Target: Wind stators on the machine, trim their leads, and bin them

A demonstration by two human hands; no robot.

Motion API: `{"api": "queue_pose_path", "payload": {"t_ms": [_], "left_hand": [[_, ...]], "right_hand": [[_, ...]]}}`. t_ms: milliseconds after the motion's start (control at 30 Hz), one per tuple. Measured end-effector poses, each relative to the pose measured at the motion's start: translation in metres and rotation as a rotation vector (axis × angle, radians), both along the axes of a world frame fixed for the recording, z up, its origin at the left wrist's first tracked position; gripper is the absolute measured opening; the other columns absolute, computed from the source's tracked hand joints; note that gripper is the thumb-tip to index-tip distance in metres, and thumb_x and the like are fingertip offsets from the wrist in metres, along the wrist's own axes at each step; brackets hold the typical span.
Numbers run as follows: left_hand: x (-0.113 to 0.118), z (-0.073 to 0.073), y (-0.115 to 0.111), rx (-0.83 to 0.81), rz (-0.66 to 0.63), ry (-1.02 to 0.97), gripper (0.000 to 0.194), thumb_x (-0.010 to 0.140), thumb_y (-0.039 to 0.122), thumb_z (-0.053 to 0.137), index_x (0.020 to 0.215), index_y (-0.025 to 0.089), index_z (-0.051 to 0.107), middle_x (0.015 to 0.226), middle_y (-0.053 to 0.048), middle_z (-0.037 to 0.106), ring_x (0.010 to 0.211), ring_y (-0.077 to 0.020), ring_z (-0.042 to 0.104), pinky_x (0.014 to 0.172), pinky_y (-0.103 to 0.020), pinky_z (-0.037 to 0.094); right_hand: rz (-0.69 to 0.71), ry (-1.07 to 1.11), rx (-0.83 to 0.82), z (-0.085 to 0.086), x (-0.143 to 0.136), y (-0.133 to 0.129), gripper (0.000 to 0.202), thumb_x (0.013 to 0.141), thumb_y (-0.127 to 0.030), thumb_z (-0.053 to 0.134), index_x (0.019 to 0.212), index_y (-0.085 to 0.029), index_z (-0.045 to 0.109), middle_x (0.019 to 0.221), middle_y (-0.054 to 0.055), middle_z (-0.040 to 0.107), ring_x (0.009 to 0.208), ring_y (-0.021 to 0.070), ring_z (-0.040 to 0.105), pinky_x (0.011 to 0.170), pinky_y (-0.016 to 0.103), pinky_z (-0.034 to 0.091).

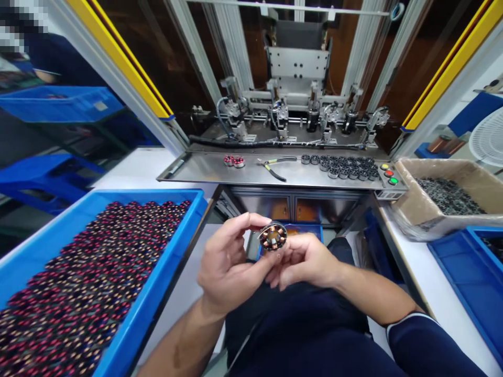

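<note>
Your left hand (231, 262) pinches the wound ring (274, 243) narrowly between thumb and fingers, straight before you above your lap. The ring is round, its copper windings spaced like spokes within a dark rim, a thin wire straying off it. Your right hand (310, 259) has its fingers bunched at the ring's four-o'clock edge; whether they clasp it, I cannot tell. At twelve, the smooth metal tray (243, 175) carries black-handled pliers (266, 164), with toothed black cores (348, 167) between one and two. Between eight and nine, the blue plastic bin (163, 272) brims with reddish, coppery rings.
</note>
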State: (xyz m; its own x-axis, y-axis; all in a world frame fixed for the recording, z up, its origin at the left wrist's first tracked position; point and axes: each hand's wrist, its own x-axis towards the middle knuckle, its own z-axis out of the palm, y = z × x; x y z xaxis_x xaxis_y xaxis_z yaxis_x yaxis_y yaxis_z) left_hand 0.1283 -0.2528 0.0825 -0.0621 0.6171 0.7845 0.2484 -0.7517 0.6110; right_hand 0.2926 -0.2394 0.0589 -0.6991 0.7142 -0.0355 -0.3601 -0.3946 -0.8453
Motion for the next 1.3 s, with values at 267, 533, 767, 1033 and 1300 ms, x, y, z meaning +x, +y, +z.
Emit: {"api": "queue_pose_path", "payload": {"t_ms": [267,533,767,1033,1300], "left_hand": [[-0.004,0.002,0.009,-0.103,-0.110,-0.096,0.079,0.069,0.004,0.086,0.137,0.029,0.056,0.106,-0.003,0.073,0.095,-0.0159,0.073,0.080,-0.025,0.065],[-0.008,0.000,-0.002,-0.311,-0.329,-0.041,0.065,0.088,0.007,0.070,0.145,0.032,0.049,0.125,-0.010,0.075,0.103,-0.0200,0.077,0.090,-0.030,0.065],[0.002,-0.002,-0.005,-0.365,-0.361,-0.130,0.068,0.079,0.012,0.082,0.138,0.032,0.055,0.117,-0.008,0.077,0.089,-0.0175,0.078,0.078,-0.025,0.065],[0.007,-0.006,0.001,-0.547,-0.426,-0.345,0.047,0.079,0.024,0.085,0.122,0.027,0.067,0.114,-0.010,0.079,0.089,-0.0205,0.079,0.077,-0.027,0.067],[0.015,-0.009,0.000,-0.566,-0.263,-0.268,0.045,0.075,0.026,0.087,0.118,0.021,0.074,0.117,-0.013,0.078,0.082,-0.0215,0.079,0.075,-0.030,0.068]], "right_hand": [[0.054,-0.062,-0.088,0.003,0.004,-0.013,0.040,0.065,-0.045,0.092,0.077,-0.013,0.071,0.052,-0.002,0.066,0.040,0.0088,0.060,0.040,0.016,0.049],[-0.177,-0.156,0.084,0.029,0.032,0.013,0.046,0.070,-0.055,0.087,0.077,-0.013,0.070,0.061,0.001,0.069,0.048,0.0093,0.061,0.050,0.021,0.050],[-0.158,-0.219,0.148,0.040,0.025,0.007,0.048,0.075,-0.058,0.082,0.067,-0.016,0.060,0.051,-0.005,0.056,0.043,0.0066,0.047,0.045,0.020,0.038],[-0.192,-0.321,0.387,0.034,0.032,0.000,0.046,0.083,-0.056,0.075,0.067,-0.017,0.057,0.054,-0.005,0.051,0.045,0.0058,0.041,0.044,0.021,0.033],[-0.428,-0.459,0.684,0.018,0.025,-0.003,0.040,0.092,-0.050,0.067,0.070,-0.019,0.059,0.061,-0.002,0.055,0.053,0.0096,0.044,0.052,0.024,0.038]]}}
